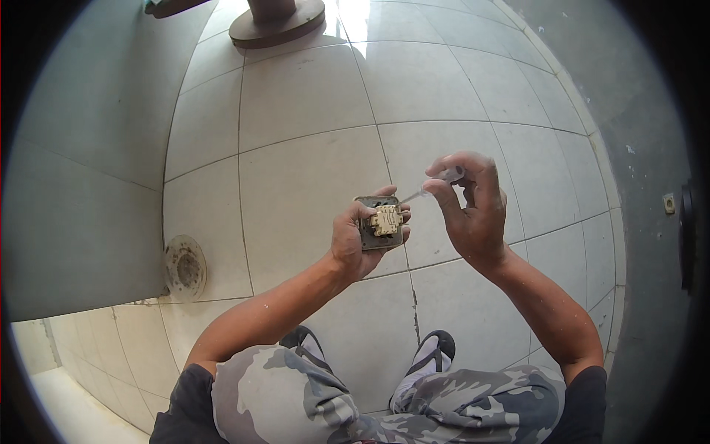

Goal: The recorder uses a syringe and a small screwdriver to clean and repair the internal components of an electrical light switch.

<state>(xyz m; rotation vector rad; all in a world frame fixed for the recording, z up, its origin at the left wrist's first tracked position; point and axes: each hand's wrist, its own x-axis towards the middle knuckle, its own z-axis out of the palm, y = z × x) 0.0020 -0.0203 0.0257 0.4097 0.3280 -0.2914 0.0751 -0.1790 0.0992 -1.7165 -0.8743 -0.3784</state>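
Observation:
My left hand (356,240) holds a small square wall switch (381,222) with its back side up, showing a beige mechanism in a dark frame. My right hand (473,203) grips a small screwdriver (433,183) with a clear handle, its thin shaft pointing down-left at the switch's upper right corner. Both hands are in the middle of the view, above a white tiled floor.
A round floor drain (185,268) lies at the left beside a grey wall (81,170). A round brown base of a post (277,22) stands at the top. My feet in sandals (433,355) are below. A grey wall with a small socket (669,203) is at the right.

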